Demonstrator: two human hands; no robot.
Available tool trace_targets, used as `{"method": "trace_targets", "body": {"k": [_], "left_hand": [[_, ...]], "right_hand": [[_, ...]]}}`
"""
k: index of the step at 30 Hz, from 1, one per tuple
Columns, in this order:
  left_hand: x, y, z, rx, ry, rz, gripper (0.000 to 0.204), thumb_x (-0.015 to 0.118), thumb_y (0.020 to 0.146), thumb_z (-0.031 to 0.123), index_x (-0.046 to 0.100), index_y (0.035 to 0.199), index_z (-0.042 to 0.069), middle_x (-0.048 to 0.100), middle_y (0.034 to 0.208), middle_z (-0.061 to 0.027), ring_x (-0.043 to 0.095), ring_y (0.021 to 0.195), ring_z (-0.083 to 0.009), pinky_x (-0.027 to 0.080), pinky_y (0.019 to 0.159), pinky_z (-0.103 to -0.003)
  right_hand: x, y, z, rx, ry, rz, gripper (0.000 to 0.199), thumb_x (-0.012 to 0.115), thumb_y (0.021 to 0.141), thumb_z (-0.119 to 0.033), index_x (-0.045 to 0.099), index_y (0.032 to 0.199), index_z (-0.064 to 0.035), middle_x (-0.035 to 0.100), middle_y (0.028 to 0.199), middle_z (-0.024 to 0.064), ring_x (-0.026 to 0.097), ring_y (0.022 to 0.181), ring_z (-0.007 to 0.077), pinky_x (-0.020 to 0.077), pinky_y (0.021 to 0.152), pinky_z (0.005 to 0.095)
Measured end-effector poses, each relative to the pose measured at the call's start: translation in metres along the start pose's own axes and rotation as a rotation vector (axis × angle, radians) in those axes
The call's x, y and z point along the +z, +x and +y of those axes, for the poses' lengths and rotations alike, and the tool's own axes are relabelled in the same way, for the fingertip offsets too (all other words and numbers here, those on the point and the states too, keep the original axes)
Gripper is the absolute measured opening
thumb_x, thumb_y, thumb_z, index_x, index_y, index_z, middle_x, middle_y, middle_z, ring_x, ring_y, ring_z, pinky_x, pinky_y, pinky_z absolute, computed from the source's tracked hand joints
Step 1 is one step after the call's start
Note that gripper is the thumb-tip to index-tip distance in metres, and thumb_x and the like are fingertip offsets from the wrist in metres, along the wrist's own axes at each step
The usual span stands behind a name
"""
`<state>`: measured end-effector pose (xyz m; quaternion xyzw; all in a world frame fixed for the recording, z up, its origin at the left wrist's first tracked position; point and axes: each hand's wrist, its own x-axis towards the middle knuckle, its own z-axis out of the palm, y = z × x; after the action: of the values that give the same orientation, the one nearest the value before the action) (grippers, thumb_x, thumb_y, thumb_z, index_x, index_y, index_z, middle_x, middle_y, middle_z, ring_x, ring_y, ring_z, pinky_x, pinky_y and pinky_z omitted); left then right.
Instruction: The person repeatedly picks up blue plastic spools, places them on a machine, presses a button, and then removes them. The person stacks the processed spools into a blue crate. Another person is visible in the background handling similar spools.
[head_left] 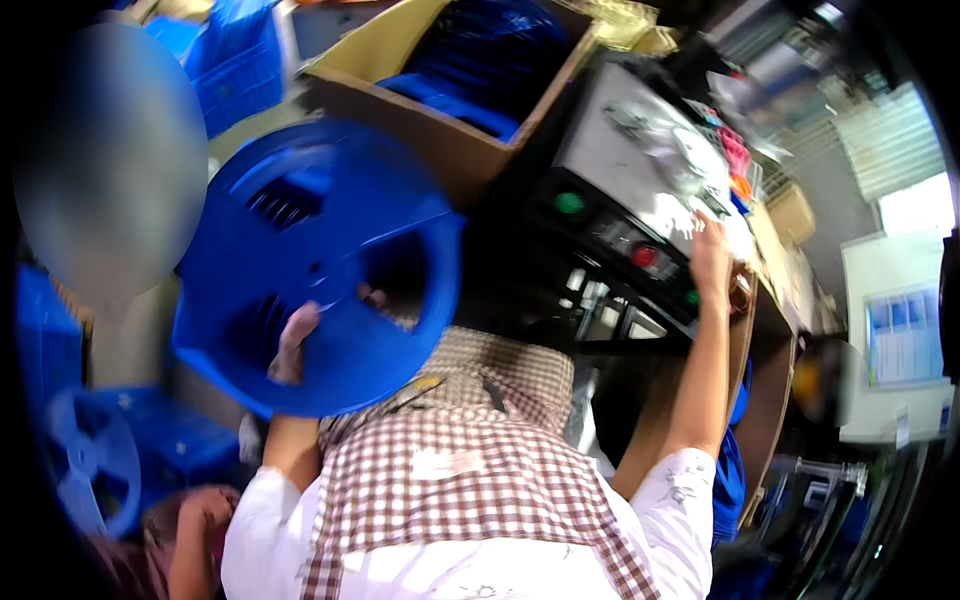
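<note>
A large blue plastic reel [330,235] with cut-out openings hangs tilted in front of my body. My left hand [293,340] is closed on it near the hub, thumb on the near face and other fingertips showing through an opening. To the right, my right hand [711,255] reaches to the edge of a grey metal machine top [625,120]. Its fingertips lie by shiny, clear-looking small pieces [690,165], smeared by blur and glare, so its grip is unclear. Below that top, the machine's black front panel [610,235] carries a green button [568,203] and a red one [645,256].
A cardboard box [430,125] of blue reels stands ahead. Blue crates [235,65] lie at the far left, with another blue reel [95,460] at lower left. Another person's hand [207,508] is nearby. A pale blurred round shape [110,160] fills the upper left.
</note>
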<state>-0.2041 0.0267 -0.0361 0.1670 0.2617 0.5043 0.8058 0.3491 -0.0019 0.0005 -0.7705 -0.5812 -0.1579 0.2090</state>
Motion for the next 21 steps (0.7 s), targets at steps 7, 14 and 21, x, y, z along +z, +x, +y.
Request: {"method": "trace_targets", "body": {"k": [7,14,21], "left_hand": [[-0.048,0.012,0.008,-0.022,0.087,-0.254,0.07,0.071,0.084,0.043,0.046,0.133,-0.001,0.058,0.121,-0.0199,0.06,0.111,-0.032,0.055,0.09,-0.047],[-0.035,-0.011,0.036,0.098,0.367,0.005,0.058,0.076,0.081,0.037,0.054,0.127,0.008,0.062,0.114,-0.0076,0.064,0.098,-0.0155,0.053,0.089,-0.029],[0.0,-0.034,0.079,0.286,0.53,0.261,0.046,0.066,0.091,0.036,0.055,0.123,0.005,0.06,0.105,-0.0032,0.057,0.099,-0.0143,0.048,0.088,-0.031]], "right_hand": [[-0.011,-0.008,-0.202,0.032,0.981,-0.278,0.032,0.062,0.088,-0.006,0.063,0.119,-0.0055,0.065,0.112,0.0118,0.061,0.104,0.0191,0.0487,0.089,0.0339],[0.051,-0.082,-0.387,-0.362,1.142,-0.856,0.054,0.068,0.088,-0.018,0.047,0.134,0.0002,0.066,0.103,0.0145,0.066,0.092,0.0228,0.0527,0.082,0.0316],[0.081,-0.084,-0.44,0.032,1.824,-1.3,0.052,0.072,0.086,-0.019,0.048,0.128,0.0008,0.065,0.1,0.0079,0.061,0.097,0.0135,0.0497,0.085,0.0282]]}}
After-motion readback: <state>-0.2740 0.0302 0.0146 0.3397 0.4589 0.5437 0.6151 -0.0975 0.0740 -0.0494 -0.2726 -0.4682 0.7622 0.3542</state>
